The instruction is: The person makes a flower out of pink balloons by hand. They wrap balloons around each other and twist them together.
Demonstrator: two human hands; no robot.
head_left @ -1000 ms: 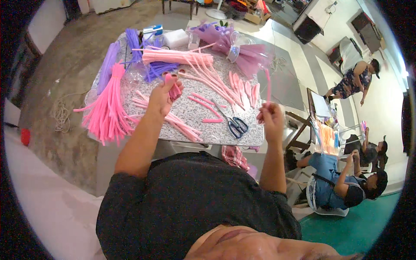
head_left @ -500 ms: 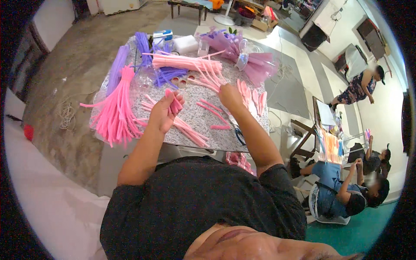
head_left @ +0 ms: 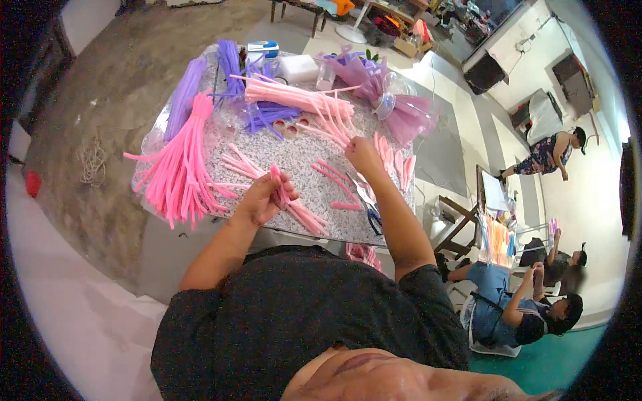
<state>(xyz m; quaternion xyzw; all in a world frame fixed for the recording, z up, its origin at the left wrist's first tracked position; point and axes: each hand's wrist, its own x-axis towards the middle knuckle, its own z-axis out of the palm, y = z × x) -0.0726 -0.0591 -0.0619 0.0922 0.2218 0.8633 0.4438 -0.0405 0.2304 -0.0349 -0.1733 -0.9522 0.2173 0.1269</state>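
The left hand was above the near part of the speckled table, fingers closed on a pink folded piece, which stood up from the grip. The right hand was reached forward, its fingers curled at the loose ends of the fanned pale pink stems; whether they gripped a stem could not be told, as the back of the hand faced the camera.

The fan spread from beside a pale pink bundle. Short pink lengths lay between the two hands. Scissors lay next to the right forearm, partly covered by it. Pink petal-shaped loops lay to the right of the right hand.

At the table's left side stood out a bright pink bundle, tied near its top, with a purple bundle beyond it. A mauve wrapped bouquet occupied the far right corner.
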